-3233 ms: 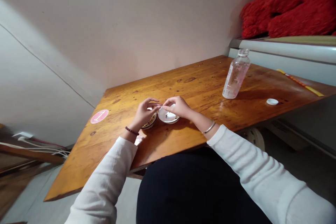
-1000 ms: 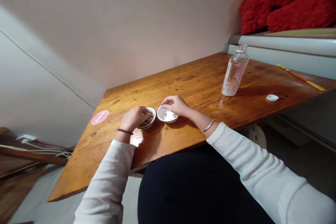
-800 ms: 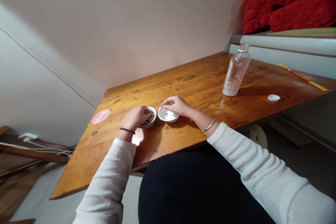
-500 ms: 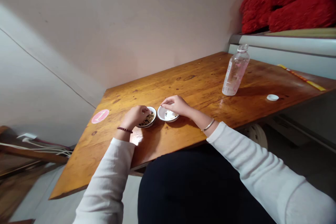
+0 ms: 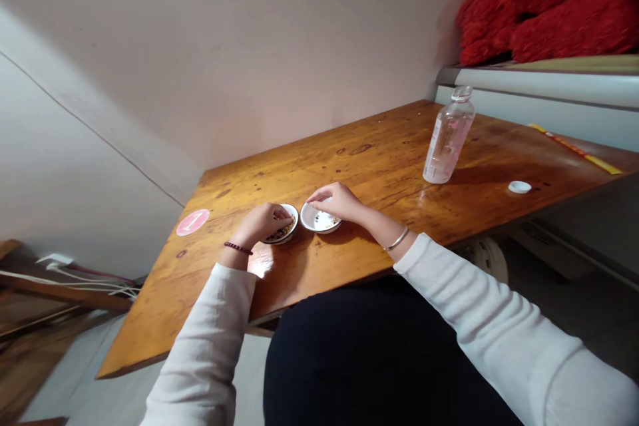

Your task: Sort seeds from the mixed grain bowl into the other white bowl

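Left hand (image 5: 263,221) curled, fingertips at mixed grains (image 5: 283,233) in left bowl (image 5: 292,212); right hand (image 5: 340,202) bent over right bowl (image 5: 308,218), few grains inside; whether either grips grain, cannot tell; best: fingertips low, light pinch, rims unbumped.

the table (image 5: 372,166) is glossy wood — the bowls (image 5: 310,219) smooth, perhaps enamelled.

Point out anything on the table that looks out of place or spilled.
The clear bottle stands uncapped, a white cap lying apart from it. Dark specks beside the cap may be spilled bits or wood marks; I can't tell.
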`<action>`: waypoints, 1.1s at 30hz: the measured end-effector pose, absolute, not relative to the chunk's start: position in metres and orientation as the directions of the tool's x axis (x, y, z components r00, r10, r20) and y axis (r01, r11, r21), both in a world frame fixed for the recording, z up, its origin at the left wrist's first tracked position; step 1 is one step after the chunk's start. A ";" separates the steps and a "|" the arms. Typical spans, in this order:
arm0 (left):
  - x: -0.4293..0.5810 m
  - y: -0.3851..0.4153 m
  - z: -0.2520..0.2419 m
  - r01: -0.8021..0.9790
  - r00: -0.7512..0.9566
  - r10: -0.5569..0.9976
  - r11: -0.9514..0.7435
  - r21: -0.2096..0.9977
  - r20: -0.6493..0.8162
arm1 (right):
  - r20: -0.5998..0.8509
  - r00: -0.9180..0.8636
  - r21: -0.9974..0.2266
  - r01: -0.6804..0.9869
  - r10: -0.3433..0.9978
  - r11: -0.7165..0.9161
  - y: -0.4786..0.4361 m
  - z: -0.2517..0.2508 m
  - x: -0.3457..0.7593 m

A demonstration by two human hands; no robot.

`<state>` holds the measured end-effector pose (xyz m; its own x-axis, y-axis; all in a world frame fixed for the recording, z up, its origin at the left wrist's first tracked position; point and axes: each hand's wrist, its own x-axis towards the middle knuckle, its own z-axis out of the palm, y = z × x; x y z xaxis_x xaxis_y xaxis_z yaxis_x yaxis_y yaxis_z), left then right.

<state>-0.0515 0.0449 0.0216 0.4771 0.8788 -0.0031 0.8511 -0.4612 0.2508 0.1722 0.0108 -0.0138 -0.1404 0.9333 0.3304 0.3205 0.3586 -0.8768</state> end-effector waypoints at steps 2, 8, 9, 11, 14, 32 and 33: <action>-0.050 0.043 0.023 0.862 0.468 0.884 -0.457 0.220 0.003 | 0.339 -0.127 -0.872 0.329 0.932 0.362 0.011 -0.014 0.173; -0.048 0.039 0.029 0.865 0.447 0.895 -0.429 0.259 -0.011 | 0.364 -0.124 -0.859 0.339 0.923 0.384 0.014 -0.016 0.174; -0.048 0.039 0.029 0.857 0.455 0.891 -0.433 0.280 -0.014 | 0.370 -0.125 -0.856 0.340 0.921 0.390 0.015 -0.016 0.174; -0.049 0.040 0.028 0.832 0.481 0.877 -0.448 0.326 -0.022 | 0.378 -0.126 -0.851 0.342 0.917 0.398 0.016 -0.017 0.174; -0.049 0.042 0.025 0.814 0.504 0.864 -0.466 0.347 -0.022 | 0.382 -0.121 -0.849 0.346 0.916 0.399 0.017 -0.019 0.174; -0.038 0.040 0.025 0.640 0.448 0.875 -0.457 0.618 0.183 | 0.376 -0.112 -0.855 0.340 0.920 0.391 0.013 -0.018 0.173; -0.034 0.039 0.025 0.562 0.447 0.866 -0.466 0.684 0.223 | 0.389 -0.109 -0.848 0.345 0.915 0.401 0.013 -0.017 0.173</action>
